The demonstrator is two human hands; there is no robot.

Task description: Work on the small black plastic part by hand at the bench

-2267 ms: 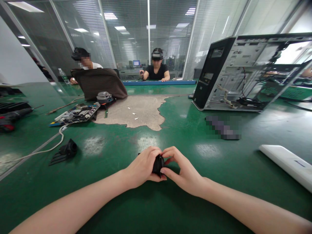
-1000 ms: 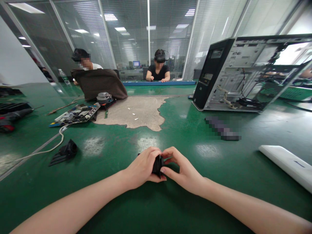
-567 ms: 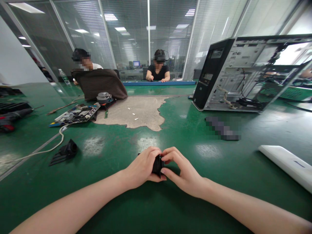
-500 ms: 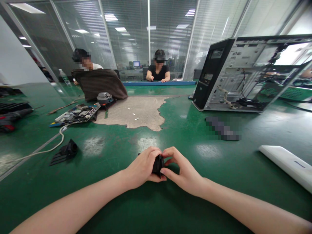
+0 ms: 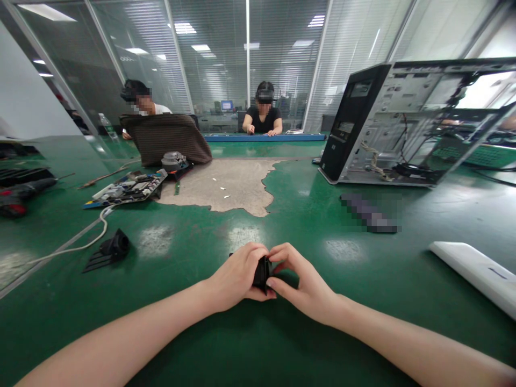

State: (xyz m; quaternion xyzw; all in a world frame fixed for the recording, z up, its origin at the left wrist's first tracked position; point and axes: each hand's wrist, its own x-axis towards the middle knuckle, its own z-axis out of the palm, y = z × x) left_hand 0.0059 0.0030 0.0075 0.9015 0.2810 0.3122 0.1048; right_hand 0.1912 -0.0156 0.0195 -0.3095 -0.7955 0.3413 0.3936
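Note:
A small black part (image 5: 261,273) is held low over the green table (image 5: 193,333), near the middle of the view. My left hand (image 5: 237,271) is wrapped round it from the left and hides much of it. On its right side, the thumb and fingers of my right hand (image 5: 300,282) grip its edge. A similar-looking black piece with long prongs (image 5: 110,248) lies on the table to the left of my hands.
Circuit boards (image 5: 129,188) and a dark fabric-like panel (image 5: 165,141) are at the left. An open computer case (image 5: 382,129) stands at the right, with a white object (image 5: 475,269) nearer. Two people sit across the table. A cable runs along the left.

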